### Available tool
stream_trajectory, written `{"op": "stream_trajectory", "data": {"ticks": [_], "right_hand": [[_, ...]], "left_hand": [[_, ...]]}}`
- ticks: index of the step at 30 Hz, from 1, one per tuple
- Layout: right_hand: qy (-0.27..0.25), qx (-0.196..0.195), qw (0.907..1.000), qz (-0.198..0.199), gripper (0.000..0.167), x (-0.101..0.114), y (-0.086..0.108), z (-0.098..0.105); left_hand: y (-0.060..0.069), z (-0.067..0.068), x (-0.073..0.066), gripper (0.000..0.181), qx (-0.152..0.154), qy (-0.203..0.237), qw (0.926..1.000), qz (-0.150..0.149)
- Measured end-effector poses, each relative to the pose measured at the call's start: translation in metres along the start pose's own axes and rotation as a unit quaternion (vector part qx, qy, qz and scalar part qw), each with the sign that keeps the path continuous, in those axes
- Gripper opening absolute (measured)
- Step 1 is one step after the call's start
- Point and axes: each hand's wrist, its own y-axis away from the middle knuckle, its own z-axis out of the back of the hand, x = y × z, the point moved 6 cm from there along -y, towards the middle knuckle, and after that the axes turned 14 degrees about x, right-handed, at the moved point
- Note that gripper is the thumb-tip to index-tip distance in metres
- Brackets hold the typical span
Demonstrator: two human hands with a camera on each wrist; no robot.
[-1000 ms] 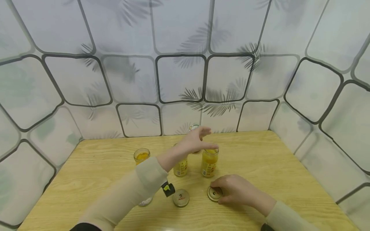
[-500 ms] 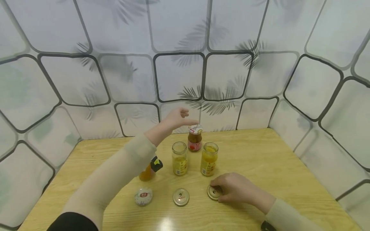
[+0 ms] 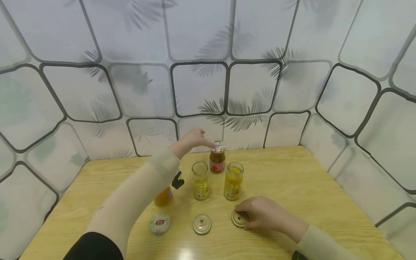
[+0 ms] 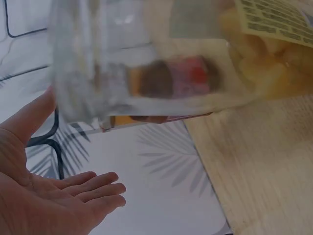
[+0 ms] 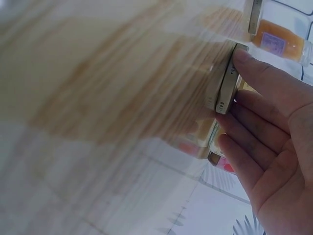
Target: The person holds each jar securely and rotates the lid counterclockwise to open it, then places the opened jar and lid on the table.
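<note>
My left hand (image 3: 193,139) reaches to the back with fingers extended, beside the white patterned lid of a small brown jar (image 3: 217,161) with a pink label. In the left wrist view that palm (image 4: 54,200) faces up the frame, nothing in it. A glass jar (image 3: 200,182) and a yellow-filled jar (image 3: 233,182), both lidless, stand nearer. My right hand (image 3: 261,215) pinches the rim of a gold jar lid (image 3: 238,219) lying on the table; the right wrist view shows the thumb on the lid (image 5: 230,78) and fingers underneath its far edge.
A second gold lid (image 3: 202,224) and a white patterned lid (image 3: 159,224) lie on the wooden table (image 3: 286,173). An orange jar (image 3: 162,198) is partly hidden behind the left forearm. A patterned wall covering (image 3: 201,86) borders the table's far edge.
My left hand has swung left from above the yellow-filled jar, then dropped slightly close to the brown jar's lid. The right hand has stayed on the gold lid.
</note>
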Motion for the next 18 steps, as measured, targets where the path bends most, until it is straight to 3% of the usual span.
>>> {"op": "stream_trajectory", "data": {"ticks": [8,14,18], "right_hand": [[-0.005,0.004,1.0000,0.001,0.049,0.000,0.000,-0.001],[-0.009,-0.001,0.9999,0.005,0.046,-0.002,0.000,0.000],[-0.008,0.001,0.9999,0.005,0.047,-0.002,0.000,-0.001]], "left_hand": [[-0.013,-0.012,0.014,0.095,0.019,-0.033,0.9992,0.013],[-0.017,-0.024,0.018,0.090,0.038,-0.026,0.9989,0.013],[-0.019,-0.029,0.018,0.084,0.034,-0.006,0.9994,-0.007]]}}
